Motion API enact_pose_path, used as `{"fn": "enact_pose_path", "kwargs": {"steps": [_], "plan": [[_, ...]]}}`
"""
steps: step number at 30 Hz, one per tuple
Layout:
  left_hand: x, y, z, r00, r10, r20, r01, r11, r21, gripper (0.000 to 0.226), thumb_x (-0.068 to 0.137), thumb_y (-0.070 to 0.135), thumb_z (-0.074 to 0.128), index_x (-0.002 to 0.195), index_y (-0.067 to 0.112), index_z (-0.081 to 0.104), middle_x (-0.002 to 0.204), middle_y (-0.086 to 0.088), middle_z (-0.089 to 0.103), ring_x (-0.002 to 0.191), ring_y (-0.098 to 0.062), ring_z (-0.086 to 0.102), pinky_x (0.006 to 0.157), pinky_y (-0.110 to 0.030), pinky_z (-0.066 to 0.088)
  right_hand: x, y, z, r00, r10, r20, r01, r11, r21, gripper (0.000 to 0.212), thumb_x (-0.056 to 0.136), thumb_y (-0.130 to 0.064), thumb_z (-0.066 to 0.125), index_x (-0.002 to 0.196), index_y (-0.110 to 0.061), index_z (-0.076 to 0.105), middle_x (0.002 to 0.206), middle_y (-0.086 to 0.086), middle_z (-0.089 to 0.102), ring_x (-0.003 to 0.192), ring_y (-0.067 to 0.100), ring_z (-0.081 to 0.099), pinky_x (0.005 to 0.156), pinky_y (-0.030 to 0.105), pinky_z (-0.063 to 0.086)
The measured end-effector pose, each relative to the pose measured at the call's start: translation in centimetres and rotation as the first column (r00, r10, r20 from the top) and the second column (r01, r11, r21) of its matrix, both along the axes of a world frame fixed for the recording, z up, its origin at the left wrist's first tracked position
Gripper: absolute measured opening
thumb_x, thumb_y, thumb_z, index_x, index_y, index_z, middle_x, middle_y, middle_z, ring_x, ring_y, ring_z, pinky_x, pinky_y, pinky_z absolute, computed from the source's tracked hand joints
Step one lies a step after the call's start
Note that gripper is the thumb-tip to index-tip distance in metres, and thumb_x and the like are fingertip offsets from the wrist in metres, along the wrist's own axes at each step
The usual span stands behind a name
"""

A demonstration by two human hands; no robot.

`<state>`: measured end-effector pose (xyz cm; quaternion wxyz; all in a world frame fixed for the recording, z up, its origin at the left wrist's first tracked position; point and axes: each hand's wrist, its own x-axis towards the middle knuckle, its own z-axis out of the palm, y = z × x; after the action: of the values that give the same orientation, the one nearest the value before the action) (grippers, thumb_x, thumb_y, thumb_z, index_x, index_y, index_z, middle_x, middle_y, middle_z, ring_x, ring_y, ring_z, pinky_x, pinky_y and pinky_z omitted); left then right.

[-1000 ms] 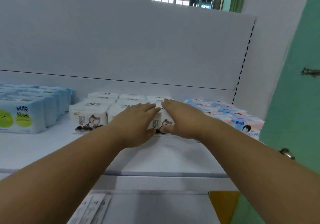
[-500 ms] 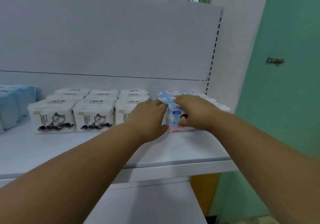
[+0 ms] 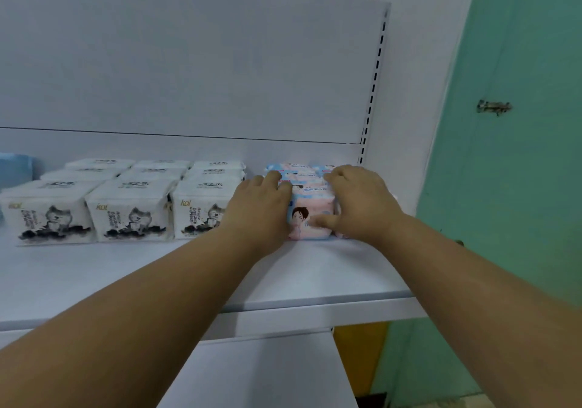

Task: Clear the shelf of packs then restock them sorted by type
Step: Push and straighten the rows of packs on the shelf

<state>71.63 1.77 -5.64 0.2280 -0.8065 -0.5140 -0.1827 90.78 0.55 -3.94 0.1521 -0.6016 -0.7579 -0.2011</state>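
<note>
A block of pink-and-blue packs (image 3: pixel 310 218) stands at the right end of the white shelf (image 3: pixel 315 284). My left hand (image 3: pixel 261 209) lies against the block's left side, its fingers straight and reaching over the top. My right hand (image 3: pixel 362 202) covers the block's right part, with the fingers bent over the top and the thumb on the front face of the front pack. To the left, white packs with a cat drawing (image 3: pixel 129 209) stand in three tidy rows. A blue pack (image 3: pixel 15 172) shows at the far left edge.
The shelf's white back panel (image 3: pixel 189 76) rises behind the packs, and a slotted upright (image 3: pixel 373 86) marks its right end. A green door (image 3: pixel 516 155) with a latch is further right. A lower shelf board (image 3: pixel 267 373) sits below.
Both hands moved right from the white cat packs to the pink-and-blue packs. The view shifted right, so the blue packs slid almost out of frame.
</note>
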Motion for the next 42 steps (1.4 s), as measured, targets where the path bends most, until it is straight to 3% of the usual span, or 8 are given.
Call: {"fn": "enact_pose_path", "kwargs": {"steps": [3, 6, 11, 21, 27, 30, 37, 42], "plan": [[0.6, 0.4, 0.4, 1.0, -0.003, 0.002, 0.003, 0.999, -0.053, 0.067, 0.084, 0.055, 0.058, 0.138, 0.019, 0.039, 0.143, -0.008, 0.043, 0.12, -0.03, 0.049, 0.098, -0.04, 0.041, 1.0, 0.3, -0.9, 0.995, -0.01, -0.102, 0.001, 0.996, -0.087, 0.101, 0.062, -0.077, 0.067, 0.137, -0.014, 0.045, 0.134, 0.006, 0.05, 0.121, 0.025, 0.046, 0.104, 0.036, 0.037], [1.2, 1.1, 0.4, 0.999, -0.001, -0.054, -0.003, 0.998, -0.066, 0.058, 0.084, 0.055, 0.056, 0.131, 0.02, 0.047, 0.128, -0.004, 0.057, 0.111, -0.027, 0.056, 0.091, -0.038, 0.043, 0.7, 0.8, -1.6, 0.987, 0.003, -0.161, -0.025, 0.991, -0.133, 0.11, 0.06, -0.073, 0.073, 0.143, -0.011, 0.037, 0.141, 0.006, 0.043, 0.129, 0.024, 0.038, 0.109, 0.036, 0.032], [1.8, 1.0, 0.3, 0.995, 0.033, -0.094, -0.036, 0.999, -0.033, 0.052, 0.086, 0.052, 0.053, 0.128, 0.021, 0.049, 0.126, -0.003, 0.058, 0.114, -0.026, 0.053, 0.094, -0.037, 0.038, 0.3, 1.2, -1.9, 0.979, 0.032, -0.203, -0.062, 0.988, -0.142, 0.119, 0.061, -0.07, 0.075, 0.151, -0.008, 0.026, 0.148, 0.004, 0.037, 0.137, 0.022, 0.029, 0.115, 0.035, 0.024], [3.8, 0.2, 0.0, 0.99, 0.022, -0.139, -0.025, 0.999, -0.023, 0.055, 0.087, 0.038, 0.059, 0.135, 0.017, 0.041, 0.134, -0.004, 0.052, 0.123, -0.025, 0.049, 0.103, -0.037, 0.036, 1.2, 0.5, -0.5, 0.877, 0.104, -0.469, -0.211, 0.961, -0.181, 0.106, 0.057, -0.06, 0.085, 0.144, -0.02, 0.039, 0.137, -0.004, 0.05, 0.127, 0.017, 0.045, 0.102, 0.03, 0.039], [3.8, -1.7, 0.5, 0.994, 0.009, -0.105, -0.013, 0.999, -0.04, 0.076, 0.089, 0.046, 0.057, 0.151, 0.014, 0.024, 0.152, -0.006, 0.036, 0.138, -0.026, 0.036, 0.114, -0.038, 0.025, 0.8, -1.6, 0.4, 0.925, 0.143, -0.351, -0.217, 0.959, -0.181, 0.11, 0.062, -0.058, 0.082, 0.15, -0.016, 0.03, 0.149, 0.001, 0.041, 0.134, 0.02, 0.038, 0.114, 0.036, 0.029], [3.1, -2.9, 1.1, 0.996, -0.002, -0.086, -0.001, 0.999, -0.034, 0.071, 0.091, 0.037, 0.056, 0.15, 0.014, 0.025, 0.152, -0.005, 0.037, 0.138, -0.026, 0.037, 0.113, -0.037, 0.026, 0.2, -2.5, 0.8, 0.948, 0.138, -0.288, -0.198, 0.962, -0.19, 0.112, 0.065, -0.058, 0.081, 0.152, -0.014, 0.026, 0.155, 0.002, 0.034, 0.14, 0.023, 0.033, 0.115, 0.039, 0.03], [-0.2, -6.1, 2.6, 0.998, -0.034, -0.044, 0.032, 0.999, -0.026, 0.065, 0.092, 0.028, 0.058, 0.15, 0.017, 0.031, 0.151, -0.004, 0.042, 0.134, -0.025, 0.043, 0.111, -0.037, 0.033, -2.7, -5.7, 2.2, 0.979, 0.098, -0.18, -0.113, 0.991, -0.076, 0.067, 0.091, -0.027, 0.062, 0.149, -0.013, 0.033, 0.149, 0.006, 0.041, 0.134, 0.024, 0.041, 0.111, 0.036, 0.034], [-6.6, -9.0, 2.5, 0.998, -0.046, 0.043, 0.046, 0.999, -0.003, 0.066, 0.091, 0.028, 0.061, 0.15, 0.02, 0.033, 0.151, -0.001, 0.043, 0.135, -0.022, 0.043, 0.111, -0.035, 0.032, -10.5, -8.1, 1.8, 0.954, 0.177, -0.242, -0.197, 0.978, -0.062, 0.06, 0.095, -0.022, 0.058, 0.15, -0.017, 0.033, 0.152, 0.004, 0.039, 0.135, 0.024, 0.041, 0.112, 0.035, 0.032]]}}
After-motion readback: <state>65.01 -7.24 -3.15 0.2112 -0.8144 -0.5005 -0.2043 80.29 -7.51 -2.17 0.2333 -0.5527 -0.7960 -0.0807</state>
